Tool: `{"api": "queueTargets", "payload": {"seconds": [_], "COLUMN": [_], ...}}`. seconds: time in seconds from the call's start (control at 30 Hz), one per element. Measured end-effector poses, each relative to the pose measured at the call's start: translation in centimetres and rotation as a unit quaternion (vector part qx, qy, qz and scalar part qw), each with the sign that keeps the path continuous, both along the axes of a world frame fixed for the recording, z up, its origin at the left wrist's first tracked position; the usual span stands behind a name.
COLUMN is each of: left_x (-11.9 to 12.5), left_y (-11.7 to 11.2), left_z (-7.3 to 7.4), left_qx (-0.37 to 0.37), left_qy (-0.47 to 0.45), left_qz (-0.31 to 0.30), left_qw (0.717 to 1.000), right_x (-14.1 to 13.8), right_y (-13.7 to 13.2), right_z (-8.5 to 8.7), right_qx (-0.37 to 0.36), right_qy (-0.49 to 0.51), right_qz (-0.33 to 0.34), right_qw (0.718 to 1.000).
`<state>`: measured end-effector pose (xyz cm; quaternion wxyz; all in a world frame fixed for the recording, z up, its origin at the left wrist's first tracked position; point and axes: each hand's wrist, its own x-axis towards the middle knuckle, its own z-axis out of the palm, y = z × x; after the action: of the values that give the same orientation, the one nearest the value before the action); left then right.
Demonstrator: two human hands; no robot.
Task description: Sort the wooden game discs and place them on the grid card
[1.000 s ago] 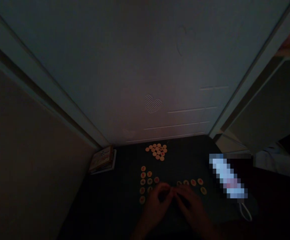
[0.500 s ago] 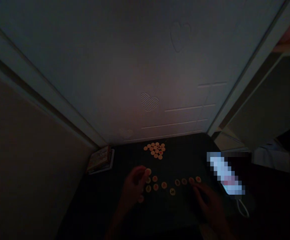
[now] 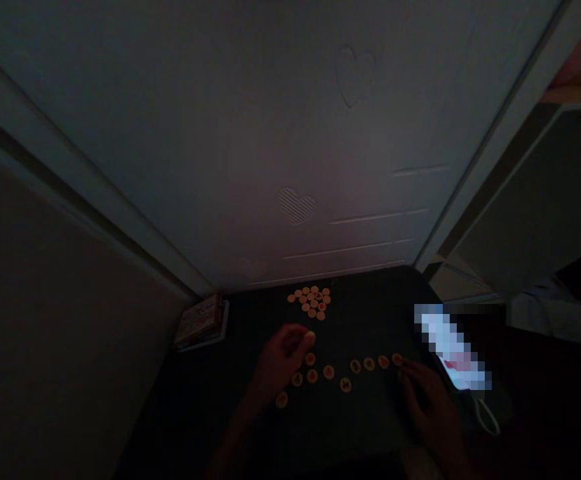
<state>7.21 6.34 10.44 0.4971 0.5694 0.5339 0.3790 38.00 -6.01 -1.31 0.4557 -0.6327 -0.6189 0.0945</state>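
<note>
My left hand (image 3: 283,357) is closed, with a pale round game piece (image 3: 310,338) pinched at thumb and fingertips, held just above the dark tabletop. Beneath and beside it lie several flat discs with red or dark markings, among them a red-marked disc (image 3: 311,376) and a dark-marked disc (image 3: 297,379). My right hand (image 3: 423,397) rests lower right, its fingers drawn together. Its fingertips touch the edge of the end disc (image 3: 397,360) in a short row; whether something sits between them is hidden. Dim light leaves the markings unreadable.
A cluster of pale discs (image 3: 313,301) lies near the back edge, before a white panel with hearts (image 3: 297,205). Small stacked books (image 3: 201,320) are at back left. A lit, pixelated phone (image 3: 453,353) with a white loop (image 3: 486,418) is at right.
My left hand has shifted right and slightly up with the pinched piece, uncovering the lower left disc. My right hand has slid right, from the third disc of the row to the end one.
</note>
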Motion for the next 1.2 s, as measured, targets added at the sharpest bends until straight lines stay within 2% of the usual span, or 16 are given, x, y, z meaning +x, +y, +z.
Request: {"api": "queueTargets", "payload": {"seconds": [0.13, 0.27, 0.43, 0.57, 0.67, 0.77, 0.97, 1.2], "left_x": [2.0, 4.8, 9.8, 14.0, 16.2, 17.5, 18.4, 19.0], "left_y": [1.0, 2.3, 4.5, 6.2, 6.9, 7.2, 7.5, 7.6], "left_z": [-0.2, 0.0, -0.6, -2.1, -3.3, -4.3, -5.8, -6.5], "left_qx": [0.005, 0.059, 0.123, 0.088, 0.072, 0.059, 0.049, 0.063], "left_qy": [0.033, 0.058, 0.116, 0.158, 0.17, 0.181, 0.213, 0.237], "left_qz": [-0.083, -0.168, -0.278, -0.367, -0.393, -0.412, -0.428, -0.436], "left_qw": [0.996, 0.982, 0.946, 0.913, 0.901, 0.891, 0.877, 0.866], "right_x": [0.1, 0.1, -0.2, -0.6, -0.7, -0.8, -0.7, -0.8], "right_y": [0.2, 0.2, 0.3, 0.4, 0.5, 0.6, 0.6, 0.7], "right_z": [-0.6, -0.8, -0.7, -0.6, -0.7, -0.8, -1.0, -0.6], "right_qx": [-0.016, -0.035, -0.031, -0.026, -0.024, -0.024, -0.022, -0.008], "right_qy": [0.007, 0.024, 0.034, 0.031, 0.028, 0.023, 0.015, 0.003], "right_qz": [-0.002, -0.036, -0.072, -0.088, -0.093, -0.094, -0.091, -0.096], "right_qw": [1.0, 0.998, 0.996, 0.995, 0.995, 0.995, 0.996, 0.995]}}
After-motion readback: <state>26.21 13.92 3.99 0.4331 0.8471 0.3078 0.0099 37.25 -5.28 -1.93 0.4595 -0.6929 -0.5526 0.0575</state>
